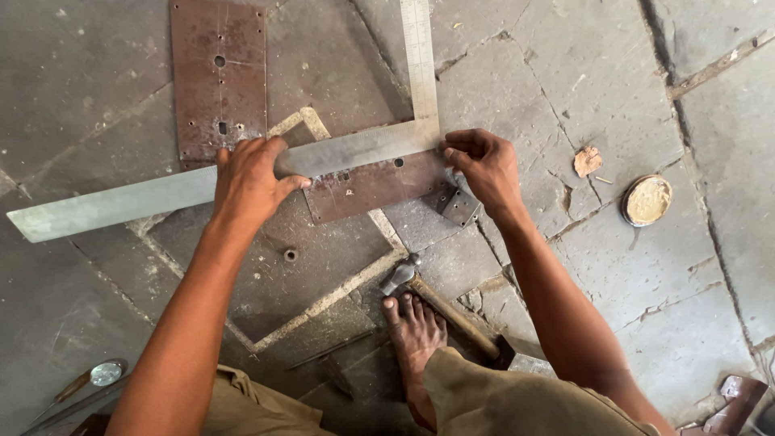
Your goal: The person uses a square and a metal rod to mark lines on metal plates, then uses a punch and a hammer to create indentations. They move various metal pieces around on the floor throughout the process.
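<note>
A large steel L-shaped square [355, 149] lies across a small rusty metal plate [375, 187] on the stone floor. My left hand [250, 179] presses down on the long arm of the square, fingers spread over it. At the corner of the square, my right hand [483, 165] pinches its edge and the end of the plate. A small grey metal bracket [460, 206] sits just under my right hand.
A bigger rusty plate with holes [218, 77] lies at the top left. A hammer [440, 307] rests by my bare foot [413, 339]. A round tin lid [647, 200] sits at the right, a small nut [290, 254] in the middle, tools [85, 381] at the bottom left.
</note>
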